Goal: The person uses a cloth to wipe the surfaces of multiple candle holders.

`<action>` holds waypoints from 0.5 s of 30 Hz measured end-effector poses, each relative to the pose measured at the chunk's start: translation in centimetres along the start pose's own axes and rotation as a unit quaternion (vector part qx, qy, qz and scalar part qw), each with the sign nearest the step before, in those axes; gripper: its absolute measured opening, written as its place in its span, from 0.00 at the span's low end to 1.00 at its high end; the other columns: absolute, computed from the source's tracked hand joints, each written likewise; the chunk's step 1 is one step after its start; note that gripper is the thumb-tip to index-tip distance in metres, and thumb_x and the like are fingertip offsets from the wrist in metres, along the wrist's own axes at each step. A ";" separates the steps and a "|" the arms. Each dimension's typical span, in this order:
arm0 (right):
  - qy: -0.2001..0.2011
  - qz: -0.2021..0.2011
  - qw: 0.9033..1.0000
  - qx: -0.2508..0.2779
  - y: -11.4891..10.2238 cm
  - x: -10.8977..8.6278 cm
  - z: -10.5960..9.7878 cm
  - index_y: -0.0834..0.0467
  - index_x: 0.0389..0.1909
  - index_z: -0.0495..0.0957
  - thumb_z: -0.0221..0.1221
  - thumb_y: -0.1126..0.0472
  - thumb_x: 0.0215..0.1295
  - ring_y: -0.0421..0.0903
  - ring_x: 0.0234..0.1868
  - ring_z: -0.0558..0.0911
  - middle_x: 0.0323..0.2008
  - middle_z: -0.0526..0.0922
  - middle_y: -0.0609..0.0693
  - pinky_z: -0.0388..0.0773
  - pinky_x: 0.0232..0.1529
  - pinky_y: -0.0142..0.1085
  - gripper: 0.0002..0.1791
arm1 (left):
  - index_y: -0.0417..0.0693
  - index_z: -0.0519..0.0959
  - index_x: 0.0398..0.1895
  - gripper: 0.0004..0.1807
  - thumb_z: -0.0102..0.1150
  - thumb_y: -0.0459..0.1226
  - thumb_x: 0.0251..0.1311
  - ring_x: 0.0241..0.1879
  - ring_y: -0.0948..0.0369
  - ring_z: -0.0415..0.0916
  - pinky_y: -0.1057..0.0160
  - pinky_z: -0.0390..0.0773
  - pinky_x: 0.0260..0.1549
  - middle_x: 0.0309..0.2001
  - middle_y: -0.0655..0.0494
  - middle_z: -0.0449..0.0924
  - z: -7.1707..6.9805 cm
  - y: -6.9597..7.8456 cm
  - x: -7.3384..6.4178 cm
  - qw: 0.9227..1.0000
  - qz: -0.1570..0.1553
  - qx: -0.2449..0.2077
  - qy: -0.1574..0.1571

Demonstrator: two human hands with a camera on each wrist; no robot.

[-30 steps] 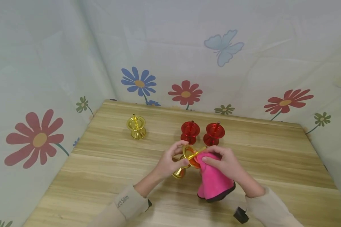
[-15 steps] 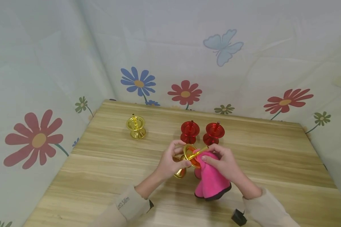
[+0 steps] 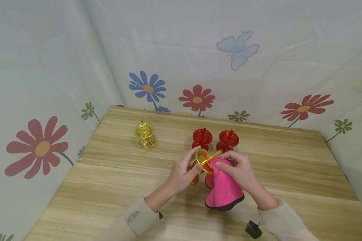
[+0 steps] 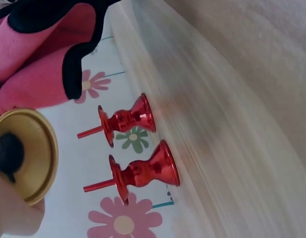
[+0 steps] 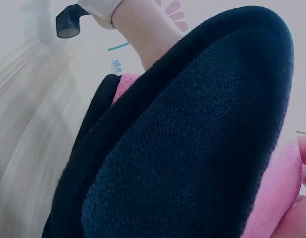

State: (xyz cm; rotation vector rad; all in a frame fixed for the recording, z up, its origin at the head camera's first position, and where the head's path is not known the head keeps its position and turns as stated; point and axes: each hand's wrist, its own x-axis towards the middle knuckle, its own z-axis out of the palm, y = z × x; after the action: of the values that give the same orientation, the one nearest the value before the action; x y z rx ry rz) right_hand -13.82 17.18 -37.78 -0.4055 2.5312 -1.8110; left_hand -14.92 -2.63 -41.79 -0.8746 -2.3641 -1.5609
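Observation:
My left hand [image 3: 182, 172] holds a shiny gold candle holder [image 3: 206, 168], tilted so its dish and spike lean right. Its round gold base [image 4: 40, 148] shows from below in the left wrist view. My right hand [image 3: 242, 170] pinches a pink cloth [image 3: 227, 187] with black edging against the dish, beside the spike. The rest of the cloth hangs down in folds. A dark side of the cloth [image 5: 182, 134] fills much of the right wrist view. Some of the holder's stem is hidden behind my left fingers.
Two red candle holders [image 3: 202, 137] [image 3: 229, 138] stand upright just beyond my hands. Another gold candle holder [image 3: 145, 133] stands at the back left of the wooden table [image 3: 108, 174]. A small black device [image 3: 253, 229] hangs by my right sleeve. A flowered curtain [image 3: 169, 40] surrounds the table.
Both hands have shifted slightly away from me with the gold candle holder and the cloth. The cloth's hanging end has swung a little left. The standing candle holders have not moved.

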 end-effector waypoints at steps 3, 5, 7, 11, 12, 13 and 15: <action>-0.004 -0.014 1.000 -0.004 0.1 0.0 0.0 0.65 0.32 0.77 0.61 0.65 0.52 0.36 0.27 0.78 0.32 0.82 0.51 0.76 0.24 0.31 0.08 | 0.51 0.58 0.64 0.38 0.31 0.64 0.56 0.54 0.58 0.69 0.58 0.74 0.48 0.57 0.52 0.68 -0.4 0.4 0.2 0.999 0.004 0.042 -0.026; -0.005 -0.025 1.000 -0.007 0.2 -0.1 0.0 0.64 0.31 0.77 0.61 0.66 0.52 0.35 0.26 0.78 0.30 0.82 0.44 0.75 0.23 0.30 0.06 | 0.52 0.58 0.64 0.42 0.31 0.68 0.51 0.56 0.57 0.66 0.55 0.73 0.49 0.59 0.53 0.66 -0.7 0.6 0.3 0.997 0.004 0.068 -0.044; -0.006 -0.038 0.999 -0.012 0.2 -0.1 0.1 0.64 0.30 0.77 0.61 0.67 0.51 0.34 0.26 0.77 0.29 0.81 0.41 0.74 0.22 0.29 0.06 | 0.55 0.58 0.64 0.45 0.36 0.70 0.46 0.57 0.58 0.65 0.55 0.73 0.49 0.60 0.55 0.64 -0.8 0.8 0.5 0.994 0.000 0.094 -0.054; -0.011 -0.062 0.998 -0.027 0.2 -0.2 0.2 0.64 0.31 0.78 0.61 0.68 0.51 0.32 0.25 0.76 0.30 0.83 0.51 0.74 0.21 0.28 0.06 | 0.56 0.60 0.62 0.45 0.58 0.64 0.39 0.57 0.60 0.65 0.55 0.72 0.49 0.59 0.58 0.66 -1.0 1.2 0.8 0.989 -0.004 0.139 -0.058; -0.013 -0.069 0.997 -0.033 0.3 -0.2 0.3 0.64 0.31 0.78 0.61 0.68 0.51 0.32 0.24 0.76 0.30 0.82 0.55 0.74 0.20 0.28 0.06 | 0.57 0.61 0.61 0.44 0.61 0.62 0.38 0.56 0.60 0.66 0.56 0.72 0.49 0.57 0.58 0.67 -1.1 1.3 0.9 0.987 -0.007 0.146 -0.059; -0.014 -0.074 0.996 -0.038 0.3 -0.2 0.3 0.63 0.31 0.77 0.61 0.68 0.51 0.32 0.24 0.76 0.30 0.82 0.57 0.74 0.20 0.28 0.06 | 0.57 0.62 0.60 0.44 0.64 0.60 0.37 0.55 0.61 0.66 0.56 0.72 0.48 0.56 0.58 0.68 -1.2 1.4 1.0 0.987 -0.011 0.151 -0.061; -0.012 -0.085 0.995 -0.051 0.3 -0.4 0.4 0.62 0.30 0.77 0.61 0.69 0.51 0.32 0.23 0.75 0.30 0.82 0.57 0.73 0.19 0.28 0.05 | 0.56 0.64 0.60 0.43 0.66 0.57 0.36 0.55 0.61 0.64 0.55 0.71 0.49 0.56 0.57 0.68 -1.4 1.5 1.1 0.986 -0.021 0.146 -0.074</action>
State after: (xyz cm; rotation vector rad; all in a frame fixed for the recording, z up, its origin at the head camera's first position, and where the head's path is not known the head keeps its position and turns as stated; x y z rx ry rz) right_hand -13.48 17.00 -38.25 -0.6607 2.6555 -1.7185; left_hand -15.20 -3.07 -39.46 -0.9068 -2.6415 -1.1528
